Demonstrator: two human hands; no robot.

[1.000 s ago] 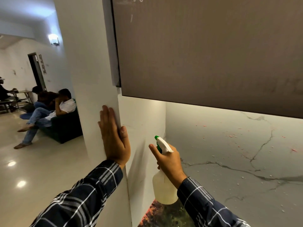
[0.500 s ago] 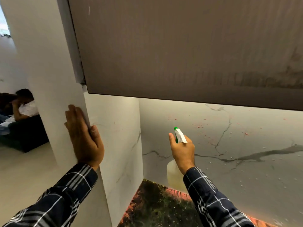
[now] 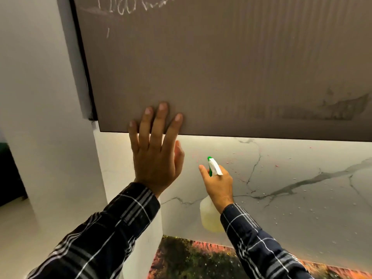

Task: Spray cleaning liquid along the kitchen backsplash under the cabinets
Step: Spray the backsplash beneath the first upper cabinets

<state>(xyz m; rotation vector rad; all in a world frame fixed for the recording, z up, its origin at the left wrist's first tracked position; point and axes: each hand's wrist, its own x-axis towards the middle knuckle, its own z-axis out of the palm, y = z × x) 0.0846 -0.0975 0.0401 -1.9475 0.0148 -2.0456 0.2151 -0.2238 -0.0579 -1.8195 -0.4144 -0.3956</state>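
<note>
White scribble (image 3: pixel 136 6) on cabinet (image 3: pixel 221 67): illegible. Right hand (image 3: pixel 218 186) grips bottle (image 3: pixel 209 216), axis upright, nozzle facing backsplash (image 3: pixel 291 188). Left hand (image 3: pixel 155 158) flat, fingers spread, on cabinet's lower edge.

Two hands show, the left hand (image 3: pixel 156 158) and the right hand (image 3: pixel 218 186); two checked sleeves, the left sleeve (image 3: pixel 104 234) and the right sleeve (image 3: pixel 257 244). One spray bottle (image 3: pixel 210 216), one cabinet (image 3: pixel 221 67), one marble backsplash (image 3: pixel 302 188), one countertop (image 3: pixel 201 262), one white pillar (image 3: pixel 40 97).
</note>
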